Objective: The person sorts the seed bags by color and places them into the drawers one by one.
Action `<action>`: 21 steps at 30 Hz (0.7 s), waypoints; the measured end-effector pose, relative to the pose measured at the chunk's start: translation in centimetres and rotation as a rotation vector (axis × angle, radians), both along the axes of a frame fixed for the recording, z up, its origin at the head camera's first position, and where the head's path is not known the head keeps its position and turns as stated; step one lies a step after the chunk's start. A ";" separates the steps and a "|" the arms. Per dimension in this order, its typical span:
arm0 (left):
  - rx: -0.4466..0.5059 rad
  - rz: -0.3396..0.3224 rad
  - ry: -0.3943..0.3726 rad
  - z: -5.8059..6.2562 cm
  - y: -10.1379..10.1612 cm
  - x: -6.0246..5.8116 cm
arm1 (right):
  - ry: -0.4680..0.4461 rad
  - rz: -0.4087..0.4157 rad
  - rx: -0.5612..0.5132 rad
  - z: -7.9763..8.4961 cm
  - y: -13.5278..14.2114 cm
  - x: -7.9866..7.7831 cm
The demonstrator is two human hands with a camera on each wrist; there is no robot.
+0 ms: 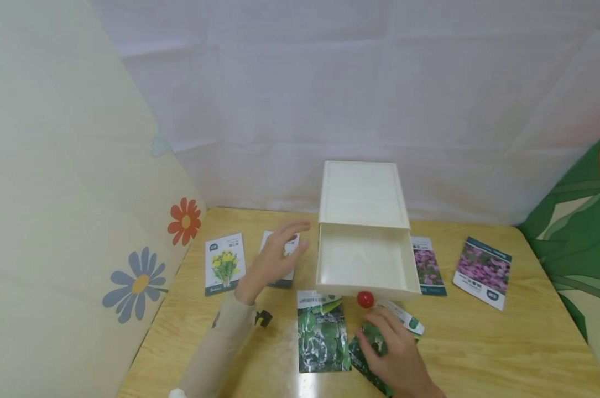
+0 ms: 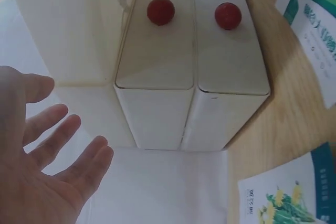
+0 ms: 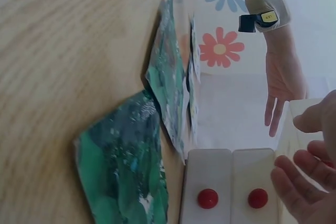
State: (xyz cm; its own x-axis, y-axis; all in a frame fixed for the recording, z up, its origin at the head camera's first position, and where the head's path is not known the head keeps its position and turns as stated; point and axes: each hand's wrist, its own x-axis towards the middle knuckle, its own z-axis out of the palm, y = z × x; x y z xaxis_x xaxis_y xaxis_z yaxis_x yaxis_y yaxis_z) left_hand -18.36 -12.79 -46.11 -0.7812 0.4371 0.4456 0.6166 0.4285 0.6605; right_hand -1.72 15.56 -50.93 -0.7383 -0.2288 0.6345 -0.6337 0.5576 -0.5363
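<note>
A white drawer unit (image 1: 363, 193) has its top drawer (image 1: 369, 290) pulled out, its inside bare. A round red knob (image 1: 365, 299) sits on that drawer's front. Two lower drawers (image 2: 157, 51), each with a red knob, are closed. My left hand (image 1: 277, 257) hovers left of the unit, fingers spread and holding nothing. The right hand (image 1: 396, 351) is just in front of the red knob, fingers loosely bent, thumb apart from them. Below it in the head view lies a green seed packet (image 1: 371, 376), partly hidden by the hand.
Another green packet (image 1: 323, 337) lies left of the right hand. Packets with yellow flowers, one at far left (image 1: 225, 264), lie on the wooden table (image 1: 484, 342). Purple-flowered packets, one at far right (image 1: 484, 271), lie right of the unit. A white cloth (image 1: 300, 99) hangs behind.
</note>
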 end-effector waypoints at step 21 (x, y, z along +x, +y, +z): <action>-0.171 -0.041 -0.094 -5.3 -0.3 3.3 | -0.630 -0.090 0.146 -1.5 -1.3 0.7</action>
